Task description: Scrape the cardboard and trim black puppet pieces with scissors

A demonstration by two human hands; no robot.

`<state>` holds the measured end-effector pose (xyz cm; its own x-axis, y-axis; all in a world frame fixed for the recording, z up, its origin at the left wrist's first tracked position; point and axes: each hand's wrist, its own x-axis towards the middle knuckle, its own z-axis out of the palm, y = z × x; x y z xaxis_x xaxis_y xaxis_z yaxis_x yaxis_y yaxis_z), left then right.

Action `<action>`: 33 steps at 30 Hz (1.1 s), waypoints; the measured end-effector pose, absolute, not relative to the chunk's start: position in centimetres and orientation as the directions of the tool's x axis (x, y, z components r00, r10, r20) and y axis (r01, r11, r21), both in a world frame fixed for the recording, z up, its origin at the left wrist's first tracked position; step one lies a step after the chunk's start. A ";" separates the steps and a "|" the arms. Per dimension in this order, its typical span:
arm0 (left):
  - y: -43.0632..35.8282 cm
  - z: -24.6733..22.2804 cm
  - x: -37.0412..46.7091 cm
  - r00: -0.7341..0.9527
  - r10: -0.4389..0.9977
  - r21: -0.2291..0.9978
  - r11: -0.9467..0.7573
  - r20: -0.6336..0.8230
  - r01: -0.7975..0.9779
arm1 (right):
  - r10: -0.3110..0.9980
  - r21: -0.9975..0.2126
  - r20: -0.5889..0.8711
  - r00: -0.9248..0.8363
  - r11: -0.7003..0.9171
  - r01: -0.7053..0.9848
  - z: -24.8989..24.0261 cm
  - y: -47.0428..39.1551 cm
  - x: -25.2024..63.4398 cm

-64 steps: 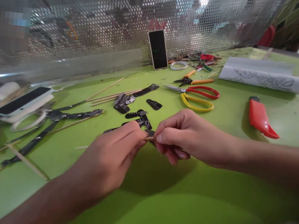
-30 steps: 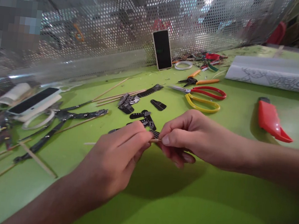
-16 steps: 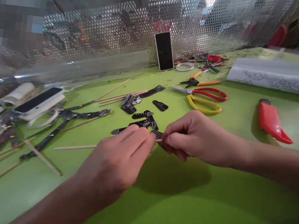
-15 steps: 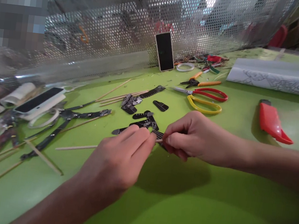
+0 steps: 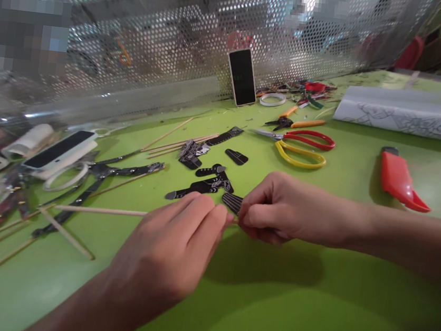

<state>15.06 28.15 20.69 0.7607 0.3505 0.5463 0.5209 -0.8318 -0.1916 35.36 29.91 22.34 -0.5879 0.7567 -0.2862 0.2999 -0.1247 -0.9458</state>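
Between my two hands runs a thin wooden stick (image 5: 104, 210), its long end pointing left over the green table. My left hand (image 5: 180, 240) is closed around it. Close beside it, my right hand (image 5: 279, 209) pinches the stick's other end, which its fingers hide. Just beyond my hands lie black cut-out pieces (image 5: 206, 184) with white line patterns, and a striped black piece (image 5: 232, 203) is partly covered by my right hand. A small black piece (image 5: 236, 156) and a patterned black cut-out (image 5: 193, 153) lie farther back.
Red-and-yellow scissors (image 5: 302, 148), orange-handled pliers (image 5: 289, 123) and a phone (image 5: 242, 76) propped upright stand or lie behind. At right are a red tool (image 5: 404, 181) and rolled paper (image 5: 401, 119). Black-wrapped sticks (image 5: 102, 170) and a white power bank-like box (image 5: 63, 152) lie left.
More of the stick now shows to the left of my left hand. Both hands have come slightly nearer, uncovering more of the black pieces.
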 end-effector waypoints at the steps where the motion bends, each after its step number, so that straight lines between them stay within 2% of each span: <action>1: 28.2 20.7 15.0 0.745 0.370 -0.143 -0.840 0.555 0.524 | 0.757 -0.946 -0.283 -0.589 -0.119 0.302 22.4 29.9 35.4; 6: 28.2 20.3 15.4 0.698 0.527 0.127 -0.832 0.485 0.540 | 0.816 -0.933 -0.218 -0.536 -0.013 0.359 22.7 30.0 35.7; 9: 28.3 20.0 15.5 0.717 0.545 0.175 -0.832 0.435 0.526 | 0.834 -0.919 -0.189 -0.519 0.035 0.392 22.8 30.1 35.8; 12: 28.5 19.8 15.3 0.721 0.506 0.132 -0.850 0.474 0.510 | 0.838 -0.911 -0.183 -0.514 0.052 0.408 22.6 30.1 35.6; 18: 28.6 19.7 15.2 0.739 0.339 -0.106 -0.870 0.582 0.482 | 0.836 -0.933 -0.235 -0.496 -0.051 0.357 22.1 29.8 35.3; 22: 28.5 19.9 15.1 0.742 0.288 -0.150 -0.874 0.605 0.461 | 0.797 -0.949 -0.282 -0.534 -0.149 0.279 21.7 29.7 35.2; 25: 29.0 20.1 14.9 0.728 0.311 -0.157 -0.854 0.611 0.497 | 0.817 -0.952 -0.259 -0.515 -0.126 0.278 21.6 30.5 35.5; 27: 29.6 20.1 14.8 0.687 0.406 -0.040 -0.844 0.603 0.534 | 0.842 -0.945 -0.230 -0.488 -0.074 0.318 21.6 31.0 35.9; 30: 30.1 20.1 15.0 0.609 0.557 0.249 -0.819 0.565 0.518 | 0.793 -0.934 -0.199 -0.576 0.024 0.357 21.7 31.4 36.2; 33: 29.9 20.0 15.3 0.609 0.580 0.362 -0.814 0.541 0.455 | 0.734 -0.939 -0.193 -0.651 0.054 0.339 21.6 31.1 36.1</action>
<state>15.27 29.91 19.99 0.6089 0.5804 0.5408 0.4546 -0.8139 0.3618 36.10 31.13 21.63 -0.6508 0.7344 -0.1929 0.3391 0.0538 -0.9392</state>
